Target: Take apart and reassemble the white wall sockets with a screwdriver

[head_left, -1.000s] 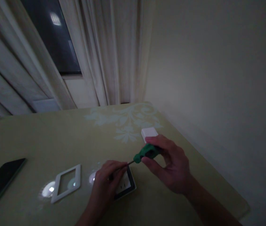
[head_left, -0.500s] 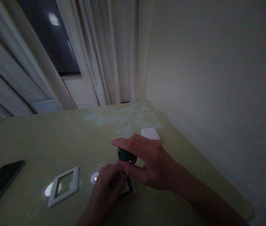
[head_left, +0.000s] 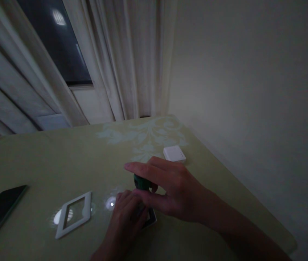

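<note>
In my right hand (head_left: 172, 188) is the green handle of a screwdriver (head_left: 142, 182), held upright between thumb and fingers, with the index finger stretched over its top. Below it, my left hand (head_left: 126, 214) curls its fingers over a square panel (head_left: 151, 217) with a white edge and a dark inside, lying on the table. The hands meet at the thumb of the right one. The screwdriver's shaft and tip, and most of the panel, are hidden behind my fingers. To the left of my left hand lies a white rectangular frame (head_left: 87, 206) with an open middle, like a wall-switch cover.
A small white box (head_left: 174, 153) sits beyond my right hand. At the far left is a dark flat phone-like slab (head_left: 1, 212). The greenish table (head_left: 69, 156) meets a wall (head_left: 238, 94) on the right; curtains (head_left: 115, 65) and a dark window stand behind it.
My right hand and the green handle have shifted slightly left and down. My left hand has moved a little to the right, covering more of the panel.
</note>
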Demonstrator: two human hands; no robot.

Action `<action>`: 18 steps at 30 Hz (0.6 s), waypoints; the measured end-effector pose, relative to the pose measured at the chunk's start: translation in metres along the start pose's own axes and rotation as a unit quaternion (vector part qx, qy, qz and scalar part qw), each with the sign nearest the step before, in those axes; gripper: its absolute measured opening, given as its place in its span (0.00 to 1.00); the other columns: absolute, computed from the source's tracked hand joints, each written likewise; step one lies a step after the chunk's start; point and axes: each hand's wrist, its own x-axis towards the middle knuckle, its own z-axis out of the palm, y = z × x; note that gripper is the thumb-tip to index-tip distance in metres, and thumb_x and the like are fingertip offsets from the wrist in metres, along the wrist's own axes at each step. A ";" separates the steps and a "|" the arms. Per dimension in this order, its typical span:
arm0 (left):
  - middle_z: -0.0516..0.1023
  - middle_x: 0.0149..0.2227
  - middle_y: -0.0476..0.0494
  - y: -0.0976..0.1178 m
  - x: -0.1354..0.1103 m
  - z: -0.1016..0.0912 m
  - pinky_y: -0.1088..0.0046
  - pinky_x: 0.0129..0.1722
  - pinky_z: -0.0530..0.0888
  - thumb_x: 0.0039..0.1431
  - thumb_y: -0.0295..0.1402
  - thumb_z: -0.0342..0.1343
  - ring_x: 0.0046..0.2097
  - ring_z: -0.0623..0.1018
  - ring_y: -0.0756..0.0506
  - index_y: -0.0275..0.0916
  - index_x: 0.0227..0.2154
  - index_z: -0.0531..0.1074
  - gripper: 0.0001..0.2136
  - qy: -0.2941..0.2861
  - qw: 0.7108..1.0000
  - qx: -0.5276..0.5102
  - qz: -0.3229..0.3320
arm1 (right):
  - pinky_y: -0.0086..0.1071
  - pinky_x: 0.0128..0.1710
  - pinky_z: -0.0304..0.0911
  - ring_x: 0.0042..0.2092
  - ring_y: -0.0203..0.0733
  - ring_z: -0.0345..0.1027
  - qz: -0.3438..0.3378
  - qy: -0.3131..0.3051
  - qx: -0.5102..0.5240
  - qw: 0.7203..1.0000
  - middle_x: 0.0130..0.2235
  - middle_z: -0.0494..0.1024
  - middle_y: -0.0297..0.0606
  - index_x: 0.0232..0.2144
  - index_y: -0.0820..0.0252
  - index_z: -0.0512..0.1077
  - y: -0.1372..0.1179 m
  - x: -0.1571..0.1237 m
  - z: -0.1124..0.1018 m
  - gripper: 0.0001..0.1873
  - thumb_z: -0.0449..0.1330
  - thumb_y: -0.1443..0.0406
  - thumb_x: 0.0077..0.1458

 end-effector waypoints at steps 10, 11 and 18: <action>0.82 0.32 0.48 0.001 0.000 -0.002 0.67 0.37 0.71 0.62 0.26 0.61 0.34 0.78 0.43 0.44 0.35 0.75 0.05 0.010 0.999 0.030 0.036 | 0.31 0.40 0.68 0.40 0.39 0.71 -0.007 -0.006 0.003 1.000 0.40 0.76 0.35 0.66 0.58 0.70 -0.002 0.000 -0.003 0.22 0.61 0.62 0.73; 0.82 0.32 0.48 0.001 0.000 -0.002 0.67 0.36 0.71 0.62 0.25 0.61 0.34 0.78 0.43 0.44 0.35 0.75 0.05 0.013 0.998 0.033 0.044 | 0.31 0.40 0.68 0.40 0.39 0.71 -0.008 -0.004 0.003 1.000 0.40 0.76 0.35 0.66 0.58 0.70 -0.003 0.000 -0.003 0.22 0.61 0.62 0.73; 0.82 0.31 0.49 0.005 0.005 -0.003 0.67 0.35 0.70 0.64 0.24 0.55 0.33 0.78 0.43 0.44 0.34 0.72 0.07 0.020 0.998 0.043 0.052 | 0.31 0.40 0.67 0.40 0.39 0.71 0.011 -0.016 -0.005 1.000 0.40 0.77 0.35 0.65 0.60 0.71 -0.003 0.001 0.001 0.22 0.63 0.62 0.72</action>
